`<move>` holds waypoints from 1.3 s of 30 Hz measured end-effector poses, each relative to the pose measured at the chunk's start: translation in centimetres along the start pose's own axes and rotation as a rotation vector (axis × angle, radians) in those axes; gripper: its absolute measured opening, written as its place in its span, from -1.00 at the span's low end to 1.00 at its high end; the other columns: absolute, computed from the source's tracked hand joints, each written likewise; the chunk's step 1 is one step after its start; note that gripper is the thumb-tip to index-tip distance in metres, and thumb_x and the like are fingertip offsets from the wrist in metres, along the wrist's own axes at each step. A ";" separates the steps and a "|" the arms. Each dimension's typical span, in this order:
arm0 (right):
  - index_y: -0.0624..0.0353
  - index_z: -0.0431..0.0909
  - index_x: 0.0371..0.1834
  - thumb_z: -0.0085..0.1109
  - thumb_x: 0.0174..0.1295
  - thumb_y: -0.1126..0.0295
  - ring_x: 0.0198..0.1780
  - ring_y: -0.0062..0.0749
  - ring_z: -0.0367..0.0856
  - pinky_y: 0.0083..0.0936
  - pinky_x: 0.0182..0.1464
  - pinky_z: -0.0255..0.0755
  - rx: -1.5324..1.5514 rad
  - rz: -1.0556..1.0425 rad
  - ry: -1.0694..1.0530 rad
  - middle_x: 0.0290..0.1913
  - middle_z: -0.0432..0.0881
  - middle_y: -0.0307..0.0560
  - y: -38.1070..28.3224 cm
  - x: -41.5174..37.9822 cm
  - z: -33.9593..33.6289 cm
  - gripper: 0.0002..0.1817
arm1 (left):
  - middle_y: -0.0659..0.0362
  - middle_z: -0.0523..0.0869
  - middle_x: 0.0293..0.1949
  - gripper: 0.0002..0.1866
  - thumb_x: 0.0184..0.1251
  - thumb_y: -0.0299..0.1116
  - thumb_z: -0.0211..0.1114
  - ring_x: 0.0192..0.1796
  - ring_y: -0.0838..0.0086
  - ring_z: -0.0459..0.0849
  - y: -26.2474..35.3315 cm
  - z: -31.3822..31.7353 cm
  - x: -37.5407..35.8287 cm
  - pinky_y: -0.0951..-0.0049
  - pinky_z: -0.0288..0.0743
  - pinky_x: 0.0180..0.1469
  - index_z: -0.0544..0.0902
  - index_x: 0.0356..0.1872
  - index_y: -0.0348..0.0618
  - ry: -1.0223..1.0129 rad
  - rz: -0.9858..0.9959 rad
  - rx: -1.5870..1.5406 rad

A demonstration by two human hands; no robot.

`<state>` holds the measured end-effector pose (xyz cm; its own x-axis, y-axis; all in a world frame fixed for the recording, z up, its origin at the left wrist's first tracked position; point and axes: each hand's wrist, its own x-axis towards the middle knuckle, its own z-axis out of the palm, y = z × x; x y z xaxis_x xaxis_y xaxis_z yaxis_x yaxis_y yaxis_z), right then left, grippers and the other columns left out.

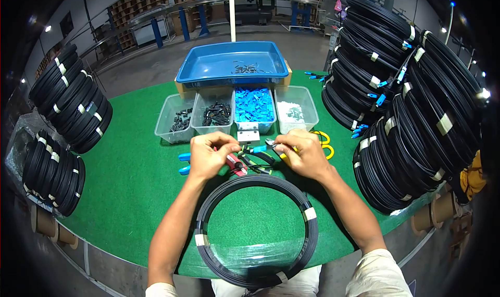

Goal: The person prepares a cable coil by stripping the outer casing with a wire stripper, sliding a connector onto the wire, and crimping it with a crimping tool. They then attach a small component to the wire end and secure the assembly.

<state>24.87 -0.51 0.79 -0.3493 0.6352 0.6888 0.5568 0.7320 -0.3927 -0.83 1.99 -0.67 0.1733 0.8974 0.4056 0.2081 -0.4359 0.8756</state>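
My left hand (211, 154) is closed, thumb and forefinger pinched together above the coil. What looks like the end of a thin black cable is between them, mostly hidden. My right hand (303, 152) is closed on a small tool with a silvery tip (269, 142); its fingers cover the rest. A bright blue connector (258, 149) shows between the hands. Below them is a coil of black cable (311, 229), bound with pale tape, its near edge over my lap. Red-handled pliers (235, 162) and black-and-green pliers (260, 164) lie beneath my fingers.
Clear bins hold black pieces (216, 113), blue connectors (254, 107) and white parts (290, 112). Behind them stands a blue tray (205, 62). Yellow-handled scissors (328, 150) lie by my right hand. Cable coils are stacked left (78, 104) and right (372, 52) on the green table (125, 193).
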 end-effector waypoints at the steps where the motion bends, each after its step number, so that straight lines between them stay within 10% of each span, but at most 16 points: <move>1: 0.26 0.66 -0.31 0.33 0.13 0.44 -0.35 -0.06 0.62 -0.27 -0.22 0.44 -0.028 0.007 0.013 -0.44 0.64 0.01 0.3 0.1 -0.4 -0.87 | 0.14 0.79 -0.39 -0.97 0.15 -0.61 0.43 -0.35 0.58 0.72 0.0 -0.5 0.1 0.55 0.60 -0.22 0.75 -0.38 -0.31 0.029 0.036 0.008; 10: 0.32 0.66 -0.15 0.23 0.17 0.62 -0.26 -0.13 0.71 -0.37 -0.20 0.53 -0.079 0.104 0.030 -0.24 0.71 0.12 3.1 1.0 -2.2 -0.82 | -0.04 0.79 -0.26 -0.64 0.12 -0.29 0.47 -0.22 0.15 0.79 8.1 3.0 -6.4 0.25 0.63 -0.12 0.73 -0.07 -0.24 -0.491 0.170 0.469; 18: 0.23 0.60 -0.01 0.09 0.08 0.72 -0.12 0.06 0.69 -0.18 -0.06 0.53 -0.074 0.090 0.100 -0.15 0.70 0.20 5.0 2.0 -0.9 -0.62 | -0.14 0.70 -0.47 -0.09 0.15 0.24 0.35 -0.39 -0.17 0.71 12.7 10.0 -14.3 -0.05 0.59 -0.36 0.28 0.37 -0.18 -0.861 0.147 0.624; 23: 0.24 0.55 0.05 0.01 -0.05 0.81 -0.07 -0.02 0.70 -0.25 -0.02 0.55 -0.016 0.140 0.086 -0.10 0.70 0.16 7.8 1.0 -0.8 -0.47 | -0.23 0.67 -0.50 -0.22 0.13 -0.19 0.38 -0.43 -0.21 0.70 12.7 12.5 -16.3 -0.08 0.60 -0.41 0.23 0.34 -0.25 -0.902 0.084 0.605; 39: 0.11 0.59 0.09 0.00 -0.09 0.81 -0.10 0.03 0.66 -0.18 0.04 0.51 -0.206 0.213 -0.039 -0.10 0.67 0.15 7.4 -0.5 -2.2 -0.39 | -0.17 0.66 -0.59 -0.43 0.06 -0.40 0.22 -0.52 -0.12 0.70 12.6 14.2 -17.9 -0.08 0.54 -0.49 0.36 0.17 -0.27 -0.749 0.096 0.695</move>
<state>30.86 4.02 -1.09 -0.2344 0.7813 0.5785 0.7605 0.5180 -0.3914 12.35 -20.53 -0.58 0.7254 0.6883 -0.0103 0.6319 -0.6600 0.4063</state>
